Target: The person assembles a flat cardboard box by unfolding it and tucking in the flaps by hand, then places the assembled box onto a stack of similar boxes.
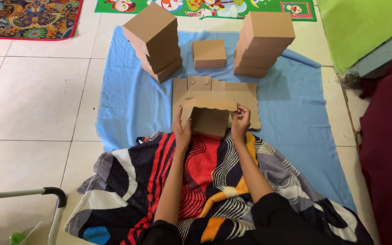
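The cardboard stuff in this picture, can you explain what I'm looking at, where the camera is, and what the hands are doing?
There is one picture, taken by a camera worn on a person's head, looking down at their own two bare hands. The person sits on a tiled floor with a striped, colourful blanket over their lap.

The left hand and the right hand hold a partly folded cardboard box by its two sides. It rests on a flat, unfolded cardboard sheet, which lies on a blue cloth spread over the floor.

Farther away on the cloth are finished boxes: a tilted stack on the left, one small box in the middle, and a second stack on the right. Patterned mats lie along the top edge, and a metal handle shows at lower left.
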